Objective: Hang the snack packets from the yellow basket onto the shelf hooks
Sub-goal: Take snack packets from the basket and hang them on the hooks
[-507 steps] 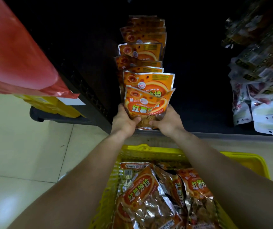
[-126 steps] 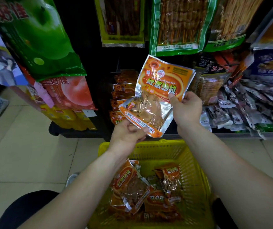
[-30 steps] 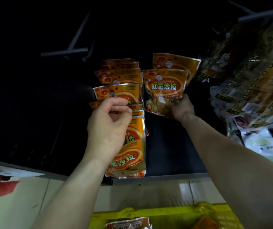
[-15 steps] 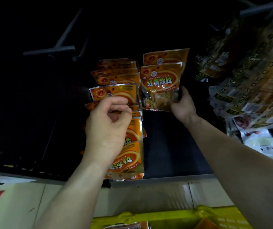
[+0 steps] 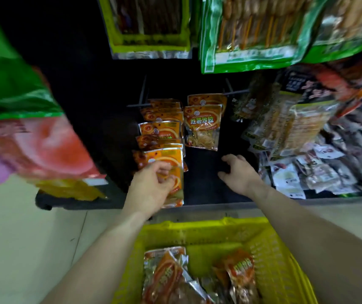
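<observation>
1. A black shelf wall (image 5: 101, 84) stands over a pale tiled floor (image 5: 22, 238). The whole view is somewhat blurred.
2. At far left hang large green and red foil bags (image 5: 22, 128), close to the camera and out of focus.
3. A row of orange foil snack packets (image 5: 160, 128) hangs one behind another from a thin dark hook, left of the shelf's middle. The front packet is the lowest and the nearest.
4. The left grip (image 5: 153, 185) is in front of that front packet, covering its lower half. The fingers (image 5: 164, 172) are curled in with the thumb close to them. Whether they pinch the packet or only sit before it cannot be told.
5. Just beside that row, to its right, two orange snack packets with clear windows (image 5: 202, 126) hang from a metal shelf hook (image 5: 235, 92), one behind the other.
6. A yellow slotted plastic basket (image 5: 197, 229) sits on the floor below the shelf edge, between the forearms. In it lie more orange foil snack packets (image 5: 167, 275), loose and crumpled.
7. The right grip (image 5: 239, 174) hangs below and slightly right of the hung pair, apart from it. Its fingers droop loosely bent and hold nothing.
8. At right hang crowded mixed packets in pale and dark wrappers (image 5: 296, 128), with green-edged skewer packs (image 5: 252, 34) above.
</observation>
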`<move>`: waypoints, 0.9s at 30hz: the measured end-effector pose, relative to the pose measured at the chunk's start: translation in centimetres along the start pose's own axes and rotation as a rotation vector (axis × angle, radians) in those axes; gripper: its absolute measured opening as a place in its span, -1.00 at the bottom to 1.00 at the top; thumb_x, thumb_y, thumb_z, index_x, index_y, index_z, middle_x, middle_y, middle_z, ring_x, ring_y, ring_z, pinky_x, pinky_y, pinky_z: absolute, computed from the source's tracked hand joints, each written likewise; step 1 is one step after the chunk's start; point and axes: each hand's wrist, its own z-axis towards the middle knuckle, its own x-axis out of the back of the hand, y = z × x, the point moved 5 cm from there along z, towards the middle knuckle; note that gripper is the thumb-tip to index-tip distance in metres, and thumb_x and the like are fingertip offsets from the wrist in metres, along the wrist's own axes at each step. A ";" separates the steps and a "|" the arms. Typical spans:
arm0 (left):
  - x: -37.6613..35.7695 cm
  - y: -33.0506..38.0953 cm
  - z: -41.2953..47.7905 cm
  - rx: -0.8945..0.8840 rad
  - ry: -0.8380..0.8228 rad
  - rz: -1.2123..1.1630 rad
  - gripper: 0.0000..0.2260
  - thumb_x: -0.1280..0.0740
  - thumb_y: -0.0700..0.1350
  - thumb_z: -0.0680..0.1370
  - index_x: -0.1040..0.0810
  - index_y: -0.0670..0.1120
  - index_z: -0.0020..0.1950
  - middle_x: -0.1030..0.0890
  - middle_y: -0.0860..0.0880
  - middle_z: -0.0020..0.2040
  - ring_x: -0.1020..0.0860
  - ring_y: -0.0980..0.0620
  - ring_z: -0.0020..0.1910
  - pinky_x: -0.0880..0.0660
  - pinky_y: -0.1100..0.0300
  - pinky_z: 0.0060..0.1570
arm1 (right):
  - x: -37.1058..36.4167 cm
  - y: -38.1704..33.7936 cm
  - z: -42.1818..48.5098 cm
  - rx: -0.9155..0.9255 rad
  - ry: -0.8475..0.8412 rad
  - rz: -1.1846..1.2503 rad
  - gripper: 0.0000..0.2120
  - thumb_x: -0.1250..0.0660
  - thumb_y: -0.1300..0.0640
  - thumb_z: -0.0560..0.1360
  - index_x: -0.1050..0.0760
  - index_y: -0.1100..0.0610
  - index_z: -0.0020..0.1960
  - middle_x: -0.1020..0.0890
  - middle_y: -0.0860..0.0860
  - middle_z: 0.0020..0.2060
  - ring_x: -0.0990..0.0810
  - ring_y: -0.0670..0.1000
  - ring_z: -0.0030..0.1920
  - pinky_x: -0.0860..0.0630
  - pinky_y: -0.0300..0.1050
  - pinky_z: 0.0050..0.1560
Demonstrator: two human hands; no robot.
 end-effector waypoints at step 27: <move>-17.6 -12.4 -20.2 0.337 -0.624 0.184 -0.50 -0.38 0.16 0.53 -0.43 0.06 0.44 -0.61 0.04 0.28 -0.59 0.02 0.13 -0.50 0.13 0.06 | -17.3 13.4 -20.4 -0.301 -0.396 -0.079 -0.41 -0.28 0.01 0.59 -0.20 0.05 0.57 -0.36 0.24 0.47 -0.45 0.31 0.37 -0.44 0.10 0.30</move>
